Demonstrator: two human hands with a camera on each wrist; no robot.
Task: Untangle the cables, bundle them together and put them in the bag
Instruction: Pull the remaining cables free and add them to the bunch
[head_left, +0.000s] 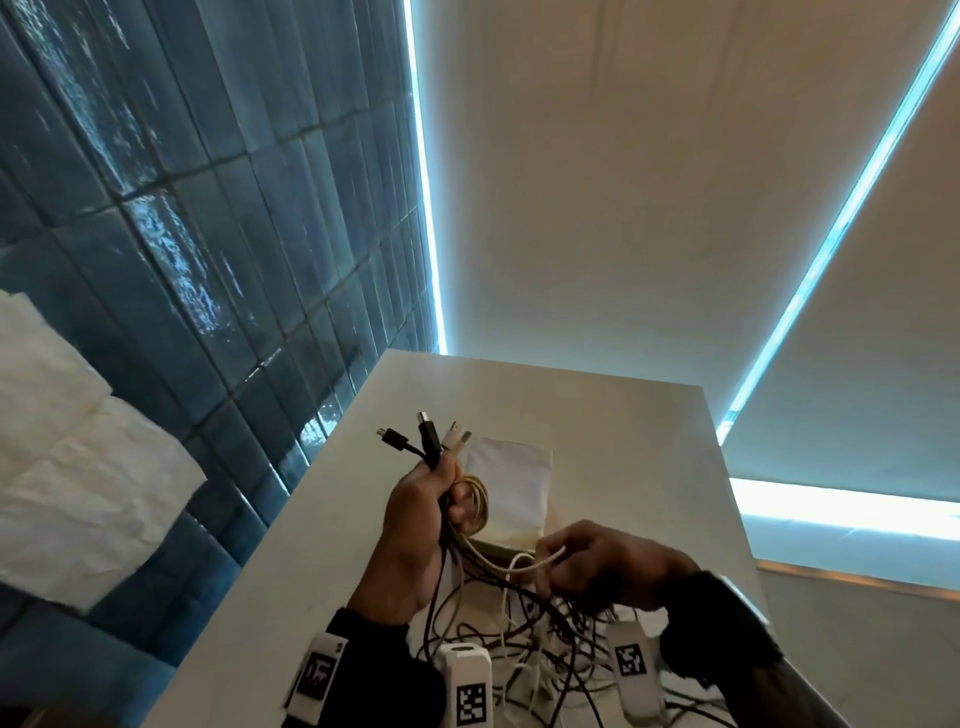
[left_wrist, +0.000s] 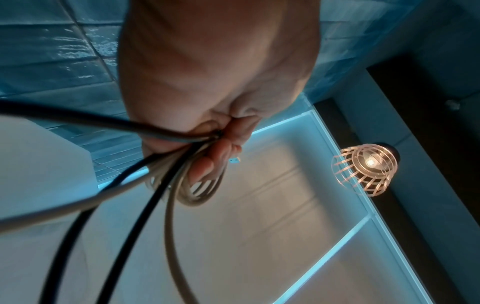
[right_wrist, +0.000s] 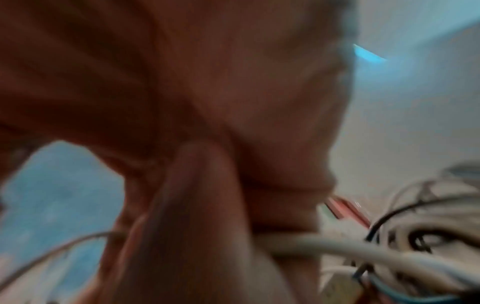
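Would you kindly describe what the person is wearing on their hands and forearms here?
Both hands, the left hand and the right hand, are bare. Each forearm has a black sleeve or wrist wrap. White blocks printed with black-and-white square code markers sit at both wrists.

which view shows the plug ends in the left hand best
The head view. Four plug ends, two black and two pale, fan out above the left hand, sharp against the table. The left wrist view shows only cables running into the fist and one small connector tip. The right wrist view is blurred and shows none of them.
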